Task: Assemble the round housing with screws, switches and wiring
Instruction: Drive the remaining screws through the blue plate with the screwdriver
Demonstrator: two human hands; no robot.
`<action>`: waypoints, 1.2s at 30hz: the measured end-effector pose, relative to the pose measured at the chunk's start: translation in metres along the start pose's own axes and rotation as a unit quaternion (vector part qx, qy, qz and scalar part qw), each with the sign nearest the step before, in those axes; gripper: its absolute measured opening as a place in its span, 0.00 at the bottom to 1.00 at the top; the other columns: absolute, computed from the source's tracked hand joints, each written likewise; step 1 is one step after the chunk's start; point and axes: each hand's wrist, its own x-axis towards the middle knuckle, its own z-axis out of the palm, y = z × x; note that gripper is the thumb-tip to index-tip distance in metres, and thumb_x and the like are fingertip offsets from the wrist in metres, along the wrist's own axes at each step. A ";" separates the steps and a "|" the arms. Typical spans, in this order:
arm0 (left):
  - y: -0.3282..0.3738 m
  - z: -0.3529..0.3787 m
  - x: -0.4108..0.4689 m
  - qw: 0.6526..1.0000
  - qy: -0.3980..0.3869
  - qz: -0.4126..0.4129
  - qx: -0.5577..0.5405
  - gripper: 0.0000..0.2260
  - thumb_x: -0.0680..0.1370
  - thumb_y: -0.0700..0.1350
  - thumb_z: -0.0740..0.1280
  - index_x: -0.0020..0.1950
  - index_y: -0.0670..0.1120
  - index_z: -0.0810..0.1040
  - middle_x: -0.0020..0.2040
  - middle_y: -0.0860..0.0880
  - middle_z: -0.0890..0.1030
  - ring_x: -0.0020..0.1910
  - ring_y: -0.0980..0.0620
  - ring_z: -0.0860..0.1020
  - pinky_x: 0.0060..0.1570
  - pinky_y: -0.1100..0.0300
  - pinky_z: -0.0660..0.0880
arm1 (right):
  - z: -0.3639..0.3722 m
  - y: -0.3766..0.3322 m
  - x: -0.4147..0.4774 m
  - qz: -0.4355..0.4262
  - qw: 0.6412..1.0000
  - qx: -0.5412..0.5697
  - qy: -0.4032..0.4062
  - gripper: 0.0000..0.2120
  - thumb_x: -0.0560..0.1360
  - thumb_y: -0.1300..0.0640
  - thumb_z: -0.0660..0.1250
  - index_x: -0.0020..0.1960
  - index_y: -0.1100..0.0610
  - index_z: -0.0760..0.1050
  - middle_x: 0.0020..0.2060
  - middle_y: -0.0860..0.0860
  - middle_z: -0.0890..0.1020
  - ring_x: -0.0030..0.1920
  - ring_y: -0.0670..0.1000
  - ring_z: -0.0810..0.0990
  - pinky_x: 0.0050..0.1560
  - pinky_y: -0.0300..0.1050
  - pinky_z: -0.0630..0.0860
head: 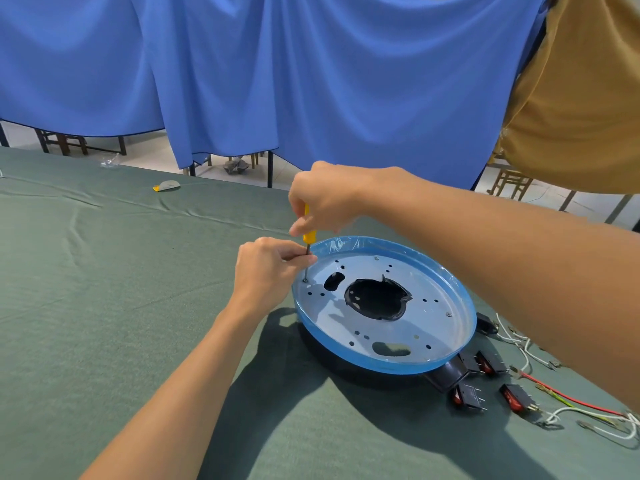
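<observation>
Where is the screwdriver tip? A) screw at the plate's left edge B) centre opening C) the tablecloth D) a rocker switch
A: the yellow screwdriver, gripped by the right hand and pinched by the left hand, stands on a screw by the round housing's left rim.

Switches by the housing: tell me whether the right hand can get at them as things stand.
Probably yes, but not at once. The switches lie uncovered on the cloth beside the housing, under the right forearm. The right hand grips the screwdriver at the far rim and would have to free itself first.
</observation>
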 end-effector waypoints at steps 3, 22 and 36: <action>-0.001 0.000 0.001 1.000 -0.013 0.004 0.002 0.04 0.72 0.42 0.75 0.46 0.46 0.87 0.43 0.51 0.86 0.41 0.58 0.81 0.48 0.56 0.78 | -0.003 -0.001 -0.001 -0.021 1.000 0.006 0.006 0.04 0.73 0.59 0.71 0.46 0.52 0.77 0.36 0.50 0.81 0.31 0.48 0.82 0.35 0.44 0.80; -0.031 0.023 -0.013 0.973 -0.036 -0.154 -0.167 0.24 0.81 0.51 0.60 0.33 0.34 0.66 0.31 0.45 0.67 0.33 0.51 0.65 0.38 0.54 0.61 | 0.000 -0.014 0.002 -0.045 0.993 -0.099 -0.047 0.22 0.71 0.51 0.74 0.32 0.50 0.60 0.30 0.47 0.68 0.34 0.47 0.69 0.30 0.42 0.63; -0.031 0.025 -0.014 0.975 -0.020 -0.146 -0.168 0.25 0.82 0.49 0.61 0.30 0.36 0.61 0.26 0.46 0.64 0.28 0.51 0.62 0.35 0.56 0.61 | -0.011 -0.020 0.021 0.098 0.968 -0.064 -0.222 0.15 0.80 0.54 0.63 0.38 0.61 0.71 0.34 0.53 0.77 0.14 0.47 0.63 0.19 0.29 0.63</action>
